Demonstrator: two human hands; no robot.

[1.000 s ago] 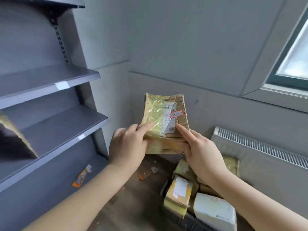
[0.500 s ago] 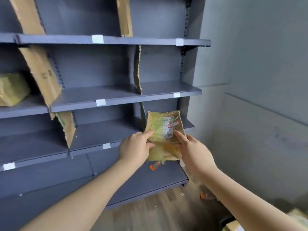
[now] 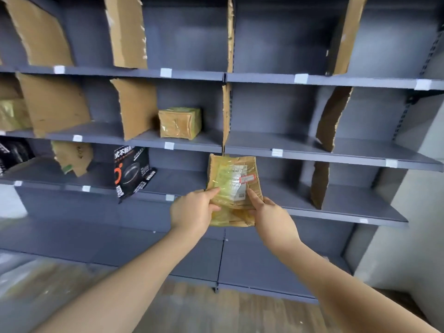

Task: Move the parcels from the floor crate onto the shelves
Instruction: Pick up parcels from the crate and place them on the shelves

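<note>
Shelving (image 3: 336, 156) came to frame centre; taped parcel (image 3: 234, 188) mid-carry.
Left hand (image 3: 192, 211) and right hand (image 3: 272, 219) gripped it; next move probably needed a bay chosen.

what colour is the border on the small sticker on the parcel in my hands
Red, round a small white sticker on the tan taped parcel; the head view, the only one, shows it.
</note>
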